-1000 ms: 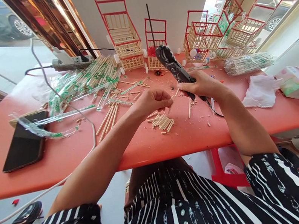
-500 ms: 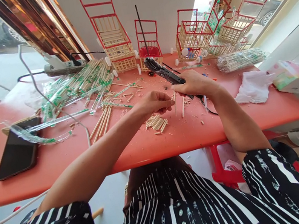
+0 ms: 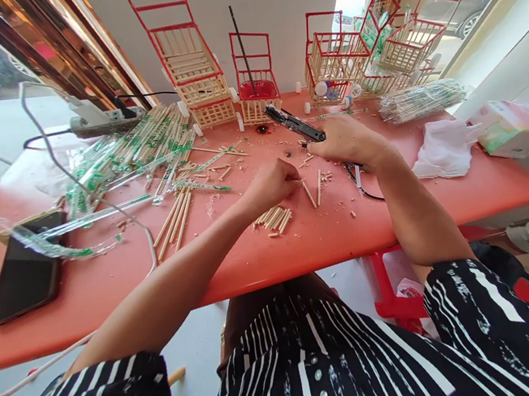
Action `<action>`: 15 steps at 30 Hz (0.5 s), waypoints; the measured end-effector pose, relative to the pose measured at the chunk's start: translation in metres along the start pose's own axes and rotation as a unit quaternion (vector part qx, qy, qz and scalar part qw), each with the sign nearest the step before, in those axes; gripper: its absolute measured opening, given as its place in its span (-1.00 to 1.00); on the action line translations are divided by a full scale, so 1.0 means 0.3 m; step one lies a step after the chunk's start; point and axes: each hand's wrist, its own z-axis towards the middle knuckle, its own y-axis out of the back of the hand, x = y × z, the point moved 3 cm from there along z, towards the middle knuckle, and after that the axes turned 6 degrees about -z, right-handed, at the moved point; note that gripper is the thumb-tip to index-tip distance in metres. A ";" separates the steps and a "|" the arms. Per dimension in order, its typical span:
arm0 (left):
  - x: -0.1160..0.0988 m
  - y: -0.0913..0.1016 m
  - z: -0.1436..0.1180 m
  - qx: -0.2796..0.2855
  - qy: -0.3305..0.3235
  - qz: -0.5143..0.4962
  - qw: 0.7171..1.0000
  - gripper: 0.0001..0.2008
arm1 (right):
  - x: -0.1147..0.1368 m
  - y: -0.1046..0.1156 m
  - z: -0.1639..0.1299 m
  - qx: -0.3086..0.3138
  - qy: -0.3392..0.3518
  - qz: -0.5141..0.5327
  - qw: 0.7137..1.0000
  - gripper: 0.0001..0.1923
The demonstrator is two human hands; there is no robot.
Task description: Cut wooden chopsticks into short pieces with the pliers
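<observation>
Hands lower to the red surface (image 3: pixel 105 278), black cutter tipped down from its raised pose.

Along the far edge stand red-and-bamboo stick cages (image 3: pixel 192 68); wrapped chopsticks (image 3: pixel 134 149) sprawl at the far left, a phone (image 3: pixel 24 275) near the left edge. The right hand (image 3: pixel 349 140) is closed around the long, dark cutter (image 3: pixel 295 124), now lying low mid-surface. The left hand (image 3: pixel 272 183), fingers curled, pinches a short pale stick (image 3: pixel 308 192) just beside a pile of cut pieces (image 3: pixel 273 218).

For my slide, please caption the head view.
Right hand grips black hot-glue gun; left hand touches short wooden stick on red table.
</observation>
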 end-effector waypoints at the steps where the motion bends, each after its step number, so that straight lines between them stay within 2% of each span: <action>1: -0.006 0.001 0.009 0.001 -0.014 0.030 0.999 -0.88 | -0.003 0.003 0.000 -0.017 -0.005 -0.005 1.000 -0.75; 3: -0.013 -0.007 0.027 0.015 -0.039 0.068 0.997 -0.86 | -0.001 0.012 -0.001 -0.048 -0.025 -0.032 0.998 -0.75; 9: -0.025 -0.050 0.059 0.031 -0.074 0.055 0.995 -0.85 | 0.021 0.034 -0.012 -0.032 -0.070 -0.077 0.994 -0.81; 15: -0.025 -0.043 0.056 0.002 -0.006 0.003 1.000 -0.88 | 0.014 0.053 -0.019 -0.069 -0.048 -0.039 0.996 -0.80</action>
